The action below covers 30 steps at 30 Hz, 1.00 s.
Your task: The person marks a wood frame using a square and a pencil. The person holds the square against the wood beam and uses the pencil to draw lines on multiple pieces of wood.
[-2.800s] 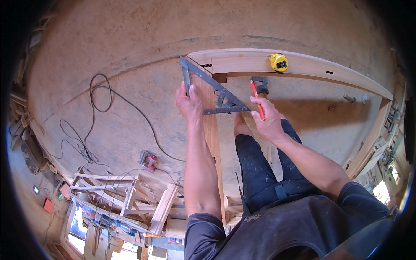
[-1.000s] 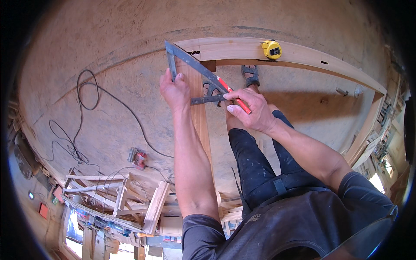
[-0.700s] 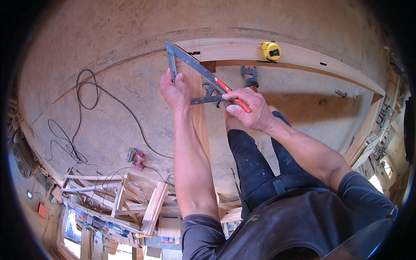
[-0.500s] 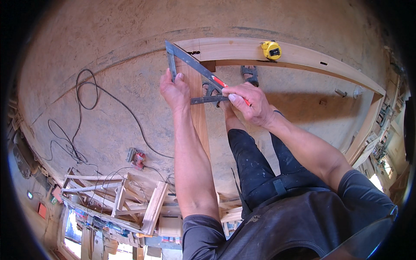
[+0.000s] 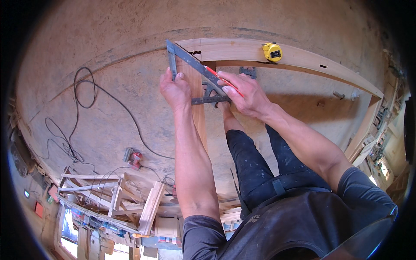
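Head view: right hand (image 5: 248,96) pinches red pencil (image 5: 212,71) slanting, tip up-left; left hand (image 5: 177,91) grips square (image 5: 190,60)

Inscriptions: none legible. On the yellow tape measure (image 5: 272,52), a dark panel is borne on the upward face, its detail too small to be read. On the dark shirt (image 5: 286,229), a pale print (image 5: 252,219) is carried near the lower hem, blurred beyond reading. Along the lower bar of the metal square (image 5: 190,60), small pale marks are shown; whether numerals or specks cannot be told.
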{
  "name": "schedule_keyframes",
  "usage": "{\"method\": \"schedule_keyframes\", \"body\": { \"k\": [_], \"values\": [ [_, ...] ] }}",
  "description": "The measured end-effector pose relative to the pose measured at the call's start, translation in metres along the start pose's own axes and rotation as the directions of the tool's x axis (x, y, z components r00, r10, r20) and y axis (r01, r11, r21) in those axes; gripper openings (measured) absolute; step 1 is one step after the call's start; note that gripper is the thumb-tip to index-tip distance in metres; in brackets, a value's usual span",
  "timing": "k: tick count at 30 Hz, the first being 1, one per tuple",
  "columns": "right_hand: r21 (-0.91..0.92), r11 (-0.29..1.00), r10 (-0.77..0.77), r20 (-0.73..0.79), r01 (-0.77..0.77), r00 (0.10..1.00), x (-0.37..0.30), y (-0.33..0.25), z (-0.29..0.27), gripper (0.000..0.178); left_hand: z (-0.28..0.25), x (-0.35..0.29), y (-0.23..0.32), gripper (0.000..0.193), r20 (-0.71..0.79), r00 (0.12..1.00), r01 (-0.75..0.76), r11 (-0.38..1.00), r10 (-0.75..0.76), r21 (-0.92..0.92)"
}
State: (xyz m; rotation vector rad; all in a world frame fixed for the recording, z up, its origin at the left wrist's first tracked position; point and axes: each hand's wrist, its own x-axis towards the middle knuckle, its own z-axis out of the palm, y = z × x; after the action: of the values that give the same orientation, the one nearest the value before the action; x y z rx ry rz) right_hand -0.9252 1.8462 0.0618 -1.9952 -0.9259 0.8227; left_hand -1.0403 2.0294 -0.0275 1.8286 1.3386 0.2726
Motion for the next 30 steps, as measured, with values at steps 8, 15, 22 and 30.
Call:
{"method": "schedule_keyframes", "body": {
  "k": [8,15,22,30],
  "values": [
    [-0.011,1.000,0.029,0.059,-0.029,0.998,0.014,-0.003,0.001,0.041,-0.001,0.000,0.005,0.016,-0.006,1.000,-0.002,0.999,0.002,0.048],
    [-0.024,0.999,0.027,0.036,-0.026,0.999,0.016,-0.007,-0.001,0.040,0.000,-0.001,0.004,0.017,-0.010,1.000,0.013,1.000,-0.013,-0.004],
    [-0.028,0.999,0.025,0.051,-0.023,0.998,0.015,-0.007,-0.003,0.040,0.000,0.000,-0.002,0.019,-0.002,1.000,0.025,1.000,-0.025,-0.018],
    [-0.036,0.999,0.007,0.040,-0.006,0.999,0.016,-0.006,-0.001,0.040,0.002,0.000,0.000,0.021,-0.030,0.998,0.047,0.999,-0.047,0.003]
  ]
}}
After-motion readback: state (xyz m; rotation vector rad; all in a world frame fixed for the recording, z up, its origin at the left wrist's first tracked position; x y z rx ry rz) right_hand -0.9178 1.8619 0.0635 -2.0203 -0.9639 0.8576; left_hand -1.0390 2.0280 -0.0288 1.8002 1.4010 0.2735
